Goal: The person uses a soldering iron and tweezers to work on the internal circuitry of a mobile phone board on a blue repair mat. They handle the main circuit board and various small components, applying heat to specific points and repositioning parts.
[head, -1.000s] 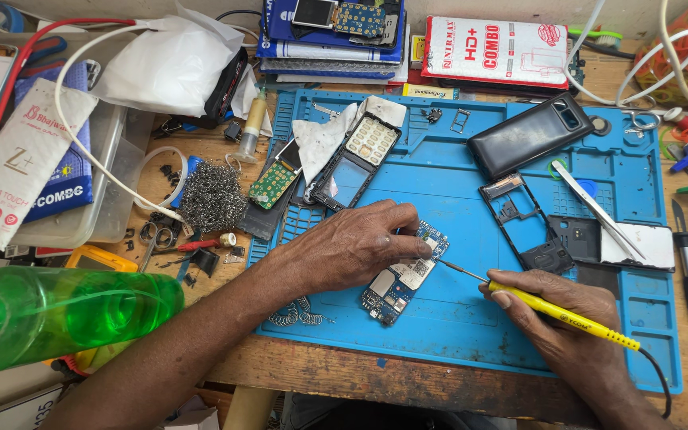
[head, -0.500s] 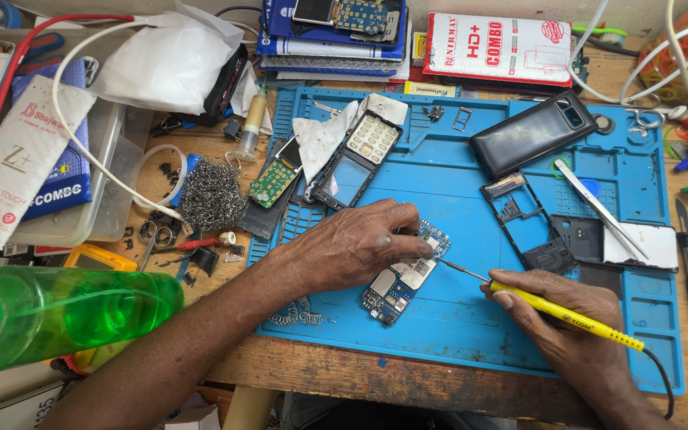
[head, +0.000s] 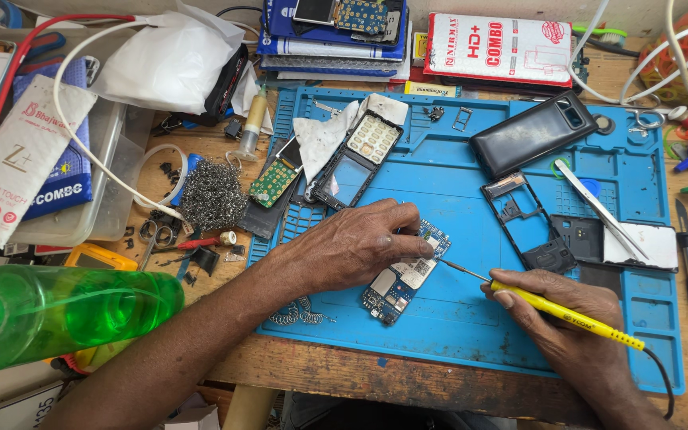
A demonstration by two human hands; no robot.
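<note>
wooden bench [head: 439, 381], blue mat [head: 471, 318], green bottle [head: 65, 310]

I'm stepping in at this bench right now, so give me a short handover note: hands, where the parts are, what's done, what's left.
Left hand: pressed flat on the circuit board, pinning it to the blue mat.
Right hand: grips the yellow soldering iron, tip touching the board's right edge.
Parts: black back cover, inner frame and tweezers at upper right; keypad front at upper left; wire wool off the mat's left side.
Done: phone already opened and stripped.
Left: board work under way; nothing reassembled yet.
</note>
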